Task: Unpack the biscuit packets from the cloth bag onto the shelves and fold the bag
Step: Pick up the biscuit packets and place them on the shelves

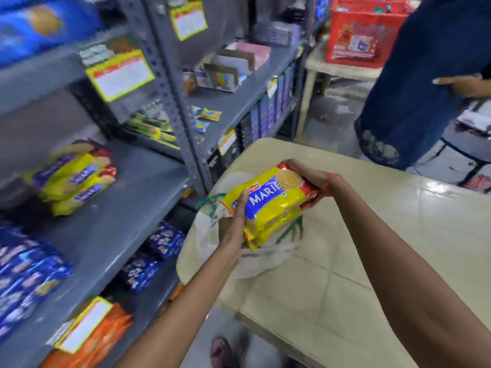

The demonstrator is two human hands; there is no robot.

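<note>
Grey shelves (127,208): steel racks ran along the left side, blurred by motion.
Shelf packets (73,179): a stack of yellow, blue and red packets lay on the middle shelf, at its left end.
Blue packs (24,269): these crowded the shelf below, at the far left edge.
Orange packs (103,333): these sat on the lowest shelf in view, behind a yellow price tag (82,325).
Left hand (233,224): it gripped the near end of the held packets, thumb on top and fingers beneath.
Bag (212,235): pale cloth with green handles, it lay slumped on the table's left end, directly under the held packets.
Marie packets (268,205): a yellow stack with a blue band and red ends was held above the bag between both hands, tilted; at least two packets showed, one on the other.
Right hand (305,176): it was clamped on the far, red end of the stack; an orange thread circled the wrist.
Table (372,248): beige, glossy top, right of the shelves.
Red basket (364,35): it stood on a pale stand at the back.
Other person (425,75): in dark blue cloth, standing at the far right, one hand showing.
</note>
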